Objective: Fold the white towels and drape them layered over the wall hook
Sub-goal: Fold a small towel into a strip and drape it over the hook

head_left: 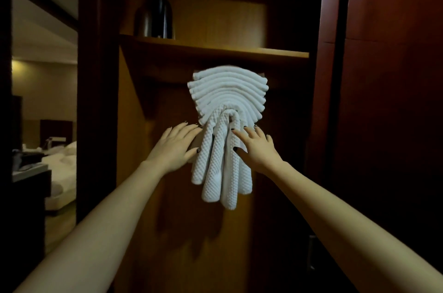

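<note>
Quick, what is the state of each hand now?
Left hand: open, fingers straight, at the side of the white towels.
Right hand: open, fingers spread on the towels.

- The white towels (pixel 227 101) are hanging in layered arcs just under the front edge of the shelf (pixel 215 49), their long ends drooping against the wooden panel (pixel 191 232). Whatever is carrying them is hidden.
- The left hand (pixel 175 146) is touching the left side of the drooping ends, fingers straight.
- The right hand (pixel 256 146) is resting on their right side, fingers spread.
- A dark vase (pixel 154 19) is standing at the shelf's left end.
- A bed (pixel 62 158) with white linen is showing through the doorway at far left.
</note>
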